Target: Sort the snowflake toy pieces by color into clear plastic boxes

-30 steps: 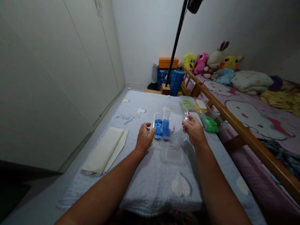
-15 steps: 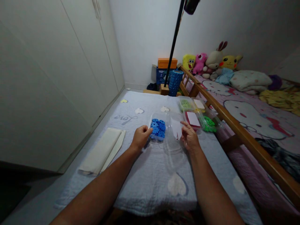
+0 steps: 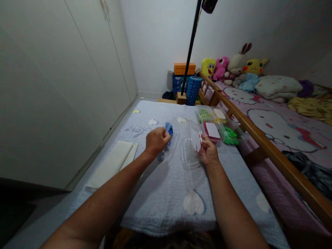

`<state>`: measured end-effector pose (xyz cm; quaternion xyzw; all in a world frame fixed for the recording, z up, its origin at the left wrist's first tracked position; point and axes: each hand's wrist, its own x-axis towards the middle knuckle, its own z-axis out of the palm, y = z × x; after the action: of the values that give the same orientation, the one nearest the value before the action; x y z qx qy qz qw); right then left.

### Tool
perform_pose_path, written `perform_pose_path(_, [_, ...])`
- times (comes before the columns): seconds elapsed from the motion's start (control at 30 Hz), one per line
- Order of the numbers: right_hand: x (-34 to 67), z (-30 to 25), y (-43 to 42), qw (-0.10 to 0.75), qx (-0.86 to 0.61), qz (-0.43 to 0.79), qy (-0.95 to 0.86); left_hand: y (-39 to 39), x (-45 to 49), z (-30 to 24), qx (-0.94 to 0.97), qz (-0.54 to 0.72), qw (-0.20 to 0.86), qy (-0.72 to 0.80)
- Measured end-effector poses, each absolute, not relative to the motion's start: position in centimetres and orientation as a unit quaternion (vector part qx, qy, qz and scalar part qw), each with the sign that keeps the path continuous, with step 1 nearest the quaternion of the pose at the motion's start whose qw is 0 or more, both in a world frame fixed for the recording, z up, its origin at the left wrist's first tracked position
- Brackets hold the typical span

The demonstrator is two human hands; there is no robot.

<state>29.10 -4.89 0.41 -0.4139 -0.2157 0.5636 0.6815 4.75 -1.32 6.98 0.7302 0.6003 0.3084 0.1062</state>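
Observation:
My left hand is closed on a clear plastic box, now tilted up on its side above the cloth. Blue disc-like pieces show inside it, partly covered by my fingers. To the right, my right hand grips the edge of a clear plastic lid. A white card with a small red mark lies in or behind this lid; which one I cannot tell. A gap separates lid and box.
Beyond my right hand stand clear boxes with light green pieces, a white card on red, and green pieces. A folded cream cloth lies left. A wooden bed rail borders the right side.
My left hand has tilted the box of blue pieces up and turned it, drawing it left, away from the lid. My right hand stays nearly in place with the lid.

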Motion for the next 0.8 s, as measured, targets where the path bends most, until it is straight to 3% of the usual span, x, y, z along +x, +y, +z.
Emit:
perform_pose_path(0.3, [28.9,1.1,-5.0,0.701,-0.398,0.568,-0.164,-1.8,7.1,8.1,0.807,0.202,0.011,0.555])
perform_pose_path(0.8, [29.3,1.9,-5.2,0.711,-0.339,0.596,-0.155,-2.2,8.3,7.2,0.894,0.206,-0.117,0.381])
